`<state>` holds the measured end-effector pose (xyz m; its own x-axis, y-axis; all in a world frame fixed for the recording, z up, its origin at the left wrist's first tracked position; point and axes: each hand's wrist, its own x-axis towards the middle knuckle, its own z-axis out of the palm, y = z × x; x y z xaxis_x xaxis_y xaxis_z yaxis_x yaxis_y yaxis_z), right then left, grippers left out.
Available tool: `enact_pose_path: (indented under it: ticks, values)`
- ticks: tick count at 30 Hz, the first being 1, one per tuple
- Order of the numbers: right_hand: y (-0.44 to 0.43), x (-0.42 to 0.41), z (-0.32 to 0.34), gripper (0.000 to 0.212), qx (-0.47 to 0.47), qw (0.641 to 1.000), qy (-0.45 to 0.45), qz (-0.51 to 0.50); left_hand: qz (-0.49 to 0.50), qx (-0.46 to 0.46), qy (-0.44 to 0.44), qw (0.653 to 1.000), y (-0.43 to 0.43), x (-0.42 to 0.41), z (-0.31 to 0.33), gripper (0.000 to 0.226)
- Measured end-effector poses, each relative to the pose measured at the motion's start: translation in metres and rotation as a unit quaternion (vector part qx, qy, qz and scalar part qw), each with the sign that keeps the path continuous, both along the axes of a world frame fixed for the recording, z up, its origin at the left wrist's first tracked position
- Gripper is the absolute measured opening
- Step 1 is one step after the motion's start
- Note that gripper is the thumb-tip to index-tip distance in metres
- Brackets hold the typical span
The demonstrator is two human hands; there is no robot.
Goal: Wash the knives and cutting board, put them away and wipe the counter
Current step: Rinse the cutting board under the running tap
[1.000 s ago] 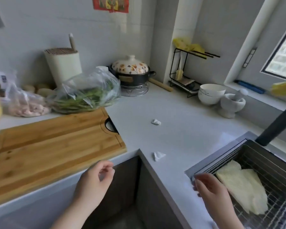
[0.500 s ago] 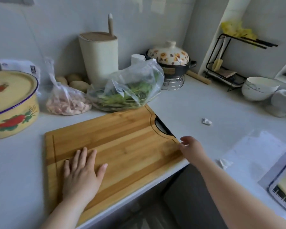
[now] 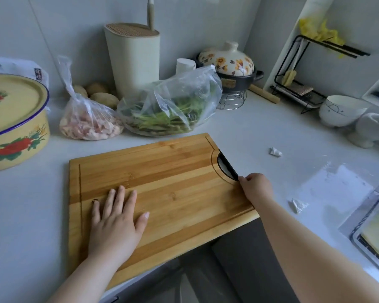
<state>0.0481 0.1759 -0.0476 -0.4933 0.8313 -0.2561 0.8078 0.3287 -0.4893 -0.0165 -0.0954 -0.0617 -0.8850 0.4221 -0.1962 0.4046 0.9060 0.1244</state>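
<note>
A second ago both hands hung off the counter edge and the right one was at the sink; now both are on the board, hardly shifted over the last half second. The white counter (image 3: 260,127) wraps round an inner corner, and the bamboo cutting board (image 3: 173,171) lies flat on it at the front. The board's long axis runs left to right across the view, and its end with the handle cutout points right, toward the sink rim (image 3: 359,228). Its near right corner juts past the counter's front edge. Left of it stands a yellow flowered enamel basin (image 3: 15,127). Behind it are a cream knife block (image 3: 134,62), a clear bag of greens (image 3: 173,106) and a smaller bag of raw meat (image 3: 90,123). The left hand (image 3: 116,224) rests palm down on the board's left half, fingers straight and spread. The right hand (image 3: 257,189) grips the board's right edge just below the cutout, fingers curled round it. Two crumpled paper scraps (image 3: 275,152) lie on the counter to the right of the board.
</note>
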Motion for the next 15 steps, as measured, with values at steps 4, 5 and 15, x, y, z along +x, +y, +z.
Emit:
enact_pose_path:
  ticks: [4, 5, 15]
  values:
    - [-0.003, 0.038, -0.004, 0.035, -0.028, 0.999, -0.024, -0.002, -0.045, -0.003, -0.005, 0.999, -0.007, 0.002, -0.001, 0.061]
    - [-0.002, 0.046, -0.003, 0.037, -0.047, 0.998, -0.029, 0.001, -0.056, -0.004, -0.004, 0.998, -0.009, 0.002, -0.002, 0.061]
    - [0.002, 0.053, -0.007, 0.058, -0.394, 0.912, 0.059, -0.093, -0.096, 0.037, -0.008, 0.995, -0.013, 0.002, 0.001, 0.06]
